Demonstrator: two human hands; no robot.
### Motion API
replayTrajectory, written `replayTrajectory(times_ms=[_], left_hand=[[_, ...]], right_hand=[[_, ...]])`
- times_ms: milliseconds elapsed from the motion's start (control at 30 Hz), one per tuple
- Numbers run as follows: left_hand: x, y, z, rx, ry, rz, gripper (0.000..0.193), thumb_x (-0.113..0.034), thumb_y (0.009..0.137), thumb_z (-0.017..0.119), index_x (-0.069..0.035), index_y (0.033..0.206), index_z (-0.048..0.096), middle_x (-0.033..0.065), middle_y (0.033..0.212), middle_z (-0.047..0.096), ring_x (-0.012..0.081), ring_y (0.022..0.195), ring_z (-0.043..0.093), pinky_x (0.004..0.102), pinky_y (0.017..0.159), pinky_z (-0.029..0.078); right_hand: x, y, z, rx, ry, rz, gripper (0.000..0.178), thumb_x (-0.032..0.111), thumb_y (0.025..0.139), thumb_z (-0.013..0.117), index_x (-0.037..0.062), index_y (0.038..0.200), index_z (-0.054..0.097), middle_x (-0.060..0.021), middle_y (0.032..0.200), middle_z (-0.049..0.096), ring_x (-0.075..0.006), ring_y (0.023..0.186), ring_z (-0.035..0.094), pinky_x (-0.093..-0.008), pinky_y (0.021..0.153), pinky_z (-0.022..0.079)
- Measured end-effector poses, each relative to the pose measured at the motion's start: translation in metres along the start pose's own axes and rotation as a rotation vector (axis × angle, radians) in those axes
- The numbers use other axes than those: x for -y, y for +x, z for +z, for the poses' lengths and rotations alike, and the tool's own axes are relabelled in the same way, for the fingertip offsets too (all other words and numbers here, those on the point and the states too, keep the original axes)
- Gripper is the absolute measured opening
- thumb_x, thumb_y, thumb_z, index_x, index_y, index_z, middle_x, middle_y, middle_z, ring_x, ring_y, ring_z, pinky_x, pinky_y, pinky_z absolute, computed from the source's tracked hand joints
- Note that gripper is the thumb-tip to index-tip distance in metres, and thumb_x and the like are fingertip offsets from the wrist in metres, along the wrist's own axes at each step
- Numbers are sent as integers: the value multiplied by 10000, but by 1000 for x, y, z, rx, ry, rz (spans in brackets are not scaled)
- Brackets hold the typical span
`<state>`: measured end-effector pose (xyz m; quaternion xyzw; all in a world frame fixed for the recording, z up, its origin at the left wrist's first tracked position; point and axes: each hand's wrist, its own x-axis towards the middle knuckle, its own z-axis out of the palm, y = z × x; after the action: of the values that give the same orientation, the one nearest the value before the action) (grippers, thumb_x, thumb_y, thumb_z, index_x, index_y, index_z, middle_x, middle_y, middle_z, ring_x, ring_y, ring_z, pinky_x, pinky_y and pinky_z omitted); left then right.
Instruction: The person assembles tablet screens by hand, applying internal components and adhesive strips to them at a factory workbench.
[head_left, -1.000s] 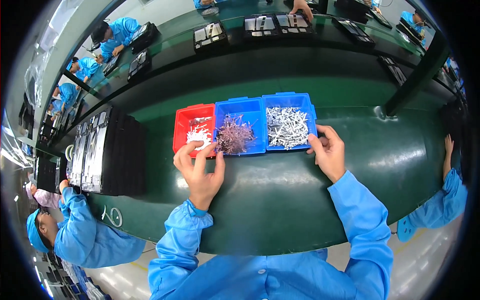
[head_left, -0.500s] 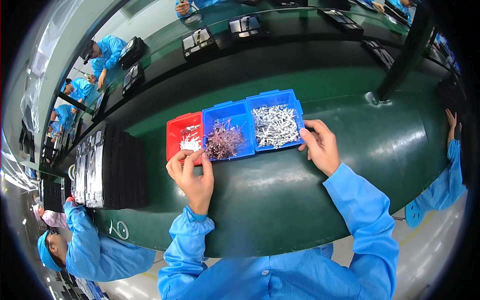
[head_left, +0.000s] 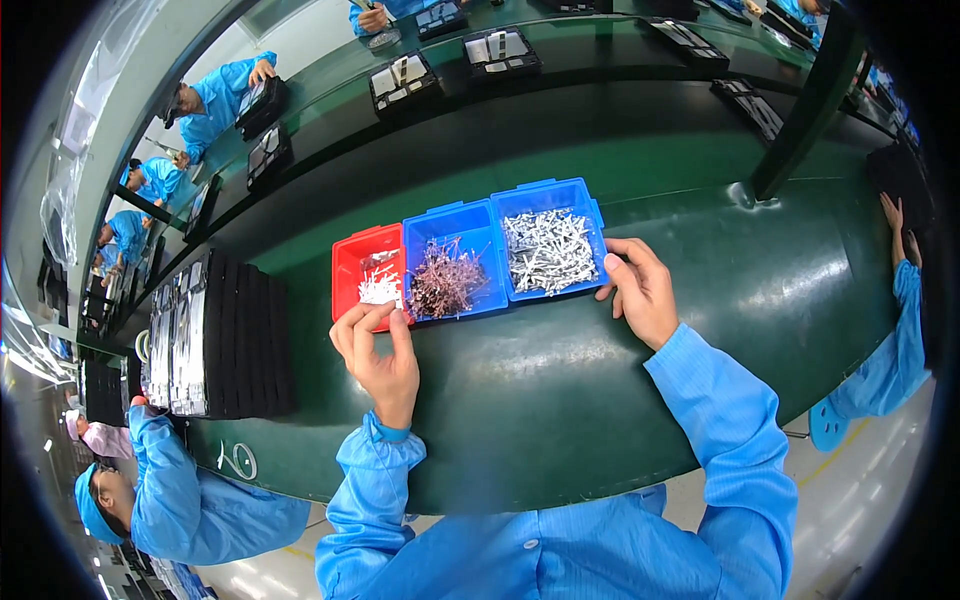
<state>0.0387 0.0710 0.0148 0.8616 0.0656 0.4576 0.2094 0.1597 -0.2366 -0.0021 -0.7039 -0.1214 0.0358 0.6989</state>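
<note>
Three small bins stand side by side on the green table. The red bin (head_left: pixel 345 262) at the left holds short white pieces (head_left: pixel 380 287). The middle blue bin (head_left: pixel 424 226) contains a tangle of thin brownish-purple wire-like pieces (head_left: pixel 447 282). Silvery-white small parts (head_left: pixel 550 250) fill the right-hand blue bin (head_left: pixel 516 203). My left hand (head_left: pixel 378 355) has its fingers curled on the front edge of the red bin, thumb by the corner nearest the middle bin. At the right wall of the right-hand bin, my right hand (head_left: pixel 640 295) grips with thumb and bent fingers.
A tall stack of black trays (head_left: pixel 225 335) stands to the left, near a white loop of cord (head_left: pixel 238 460). Beyond the bins runs a dark belt (head_left: pixel 560 120) with black trays (head_left: pixel 405 82). A green post (head_left: pixel 815 115) rises at the right. Co-workers sit around.
The bins and my left hand have shifted very slightly left. Trays beyond have slid a little to the right. A co-worker at the far left has raised a hand onto a black stack.
</note>
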Motion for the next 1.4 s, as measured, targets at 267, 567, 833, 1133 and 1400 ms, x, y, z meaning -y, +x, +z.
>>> replayTrajectory(times_ms=[267,567,833,1133,1400], left_hand=[[-19,-11,-12,-16,-248,-6,111,17,951,699,1,1060,691,107,1053,611,215,998,593,314,879,472],[-68,-53,-3,441,-1037,-483,84,26,972,685,25,1054,705,93,1072,623,138,950,618,257,837,508],[-73,-54,-2,510,-1033,-504,93,29,964,694,29,1056,708,91,1064,621,146,955,624,269,848,515],[-70,-49,-4,536,-992,-533,62,-13,989,679,5,1049,678,69,1057,609,121,930,588,258,825,489],[-65,-50,-5,507,-1045,-599,62,-31,996,678,-5,1053,681,59,1044,615,106,904,568,245,801,469]], right_hand=[[15,-20,1,-304,-310,-583,186,34,951,658,-2,1132,686,-87,1019,632,-82,693,525,-215,566,398],[34,-78,68,222,-133,-488,349,-16,804,831,8,1129,707,-109,1044,706,-76,566,594,-236,468,439],[33,-80,68,194,-219,-413,186,6,865,775,50,1025,690,-62,876,680,-144,616,629,-288,503,462],[31,-74,56,345,-172,-344,159,-21,865,760,40,940,634,-36,931,611,-36,511,451,-224,454,342],[37,-75,50,325,-192,-257,268,-5,845,793,25,1089,686,-57,1009,658,-30,528,484,-205,460,346]])
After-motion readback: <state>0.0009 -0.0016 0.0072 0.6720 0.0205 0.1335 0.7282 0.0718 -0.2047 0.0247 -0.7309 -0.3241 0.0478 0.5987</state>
